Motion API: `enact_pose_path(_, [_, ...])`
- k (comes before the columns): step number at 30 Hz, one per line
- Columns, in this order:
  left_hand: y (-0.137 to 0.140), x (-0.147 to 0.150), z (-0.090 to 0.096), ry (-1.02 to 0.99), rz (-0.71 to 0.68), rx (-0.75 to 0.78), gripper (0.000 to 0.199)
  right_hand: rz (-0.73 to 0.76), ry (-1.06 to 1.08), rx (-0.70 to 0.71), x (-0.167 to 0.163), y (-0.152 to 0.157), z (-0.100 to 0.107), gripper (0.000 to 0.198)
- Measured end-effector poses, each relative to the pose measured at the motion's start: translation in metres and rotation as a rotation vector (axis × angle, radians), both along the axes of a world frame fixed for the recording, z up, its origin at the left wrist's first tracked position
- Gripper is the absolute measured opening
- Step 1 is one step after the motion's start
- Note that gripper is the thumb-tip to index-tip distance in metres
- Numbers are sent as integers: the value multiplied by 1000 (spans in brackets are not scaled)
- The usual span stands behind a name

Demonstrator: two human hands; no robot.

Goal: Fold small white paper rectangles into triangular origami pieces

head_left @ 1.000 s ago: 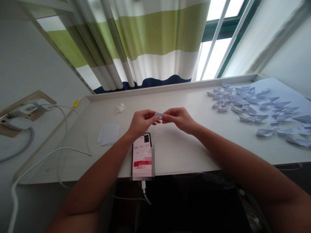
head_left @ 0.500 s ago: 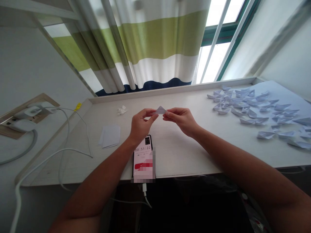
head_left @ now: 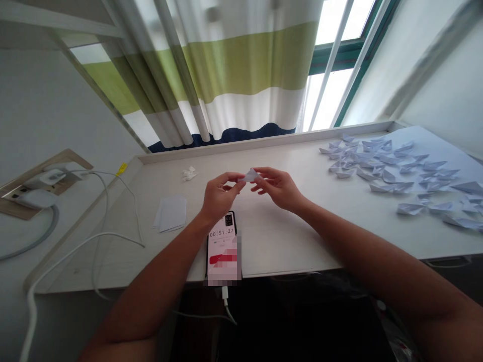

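Observation:
A small folded piece of white paper [head_left: 249, 175], roughly triangular, is held up above the desk between my two hands. My left hand [head_left: 222, 193] pinches its left end between thumb and fingers. On the other side my right hand [head_left: 278, 188] grips the right corner, thumb against the fingertips, with the lower fingers slightly curled. Below my left hand lies a phone [head_left: 222, 246] showing a timer, partly blurred out. Folded paper boats [head_left: 392, 187] are gathered in a large group on the right side of the desk.
Flat white paper sheets [head_left: 171, 213] lie left of the phone, with a crumpled bit of paper [head_left: 189, 174] farther back. White cables [head_left: 138, 221] run from a wall socket [head_left: 41, 183] across the desk's left side. A striped curtain [head_left: 241, 65] hangs behind the desk [head_left: 287, 241].
The folded paper has tilted, its peak shifting slightly to the right. My right hand's fingers have moved up along its right edge and spread a little. My left hand stays almost in place.

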State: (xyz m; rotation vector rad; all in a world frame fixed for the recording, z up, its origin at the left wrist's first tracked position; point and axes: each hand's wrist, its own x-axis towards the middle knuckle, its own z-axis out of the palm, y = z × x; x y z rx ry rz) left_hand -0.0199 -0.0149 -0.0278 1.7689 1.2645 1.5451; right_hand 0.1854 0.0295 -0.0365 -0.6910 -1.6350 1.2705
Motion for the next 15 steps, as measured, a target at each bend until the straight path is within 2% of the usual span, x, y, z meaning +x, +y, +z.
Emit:
enact_pose_path(5, [1,-1,-1,-74,-2,33,22,28,59,-34,-2,-5,3,51])
enact_pose_path(9, [-2,1,-1,-42,35,38,24,55,108,-62,0,-6,6,51])
enact_pose_path(15, [-3,3,1,-46,-24,24,20,31,74,-65,0,-9,9,52])
